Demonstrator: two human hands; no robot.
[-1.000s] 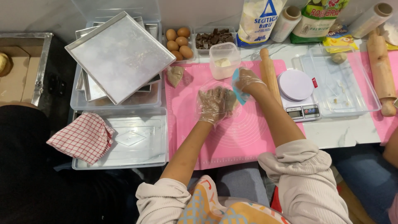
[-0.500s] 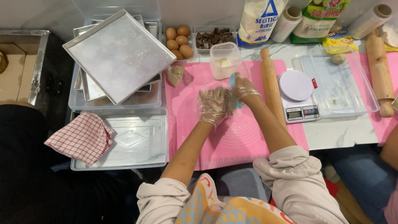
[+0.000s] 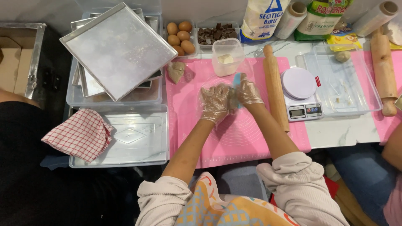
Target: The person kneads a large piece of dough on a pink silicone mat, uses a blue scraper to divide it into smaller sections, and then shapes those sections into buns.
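Blue scraper [image 3: 237, 80] in gloved right hand [image 3: 249, 93], pink mat [image 3: 234, 138], marble counter [image 3: 335, 134]

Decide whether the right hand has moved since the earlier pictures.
Yes. The right hand moved left, away from the rolling pin, to meet the left hand.

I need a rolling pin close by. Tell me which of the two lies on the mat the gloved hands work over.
The lighter rolling pin, lying lengthwise just right of the right hand on the pink mat. The darker rolling pin lies far right, beyond the clear tray.

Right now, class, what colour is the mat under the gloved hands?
Pink. The mat shows best in the head view, lying beneath both hands.
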